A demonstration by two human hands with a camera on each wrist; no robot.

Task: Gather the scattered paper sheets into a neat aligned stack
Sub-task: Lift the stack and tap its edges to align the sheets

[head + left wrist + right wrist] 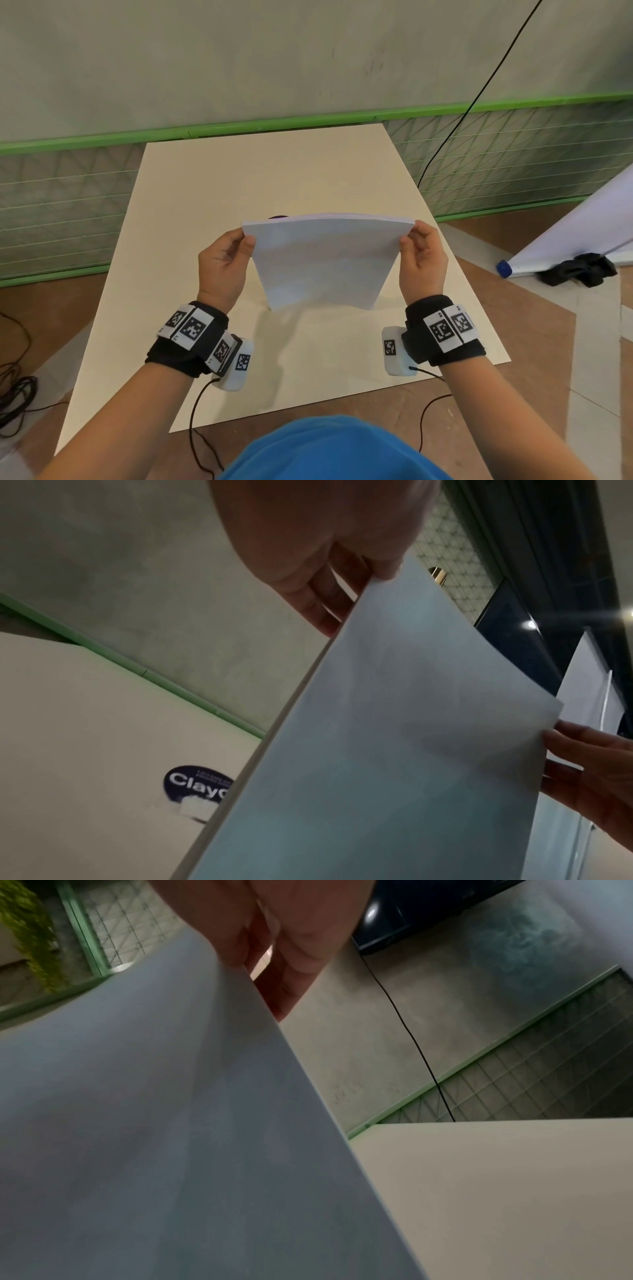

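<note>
A stack of white paper sheets [323, 262] stands upright on its lower edge on the cream board [205, 192]. My left hand [228, 258] pinches the stack's upper left corner, thumb in front and fingers behind. My right hand [422, 255] pinches the upper right corner the same way. In the left wrist view the paper stack [394, 750] fills the middle, with the left hand's fingers [322, 599] behind its top edge and the right hand [589, 772] at the far side. The right wrist view shows the paper stack [154, 1137] close up under the right hand's fingers [287, 969].
A dark round sticker [198, 783] lies on the board behind the sheets. A green-framed mesh fence [513, 154] borders the far side. A black cable [472, 102] hangs at the right. A rolled white sheet with a blue cap [505, 268] lies on the floor to the right.
</note>
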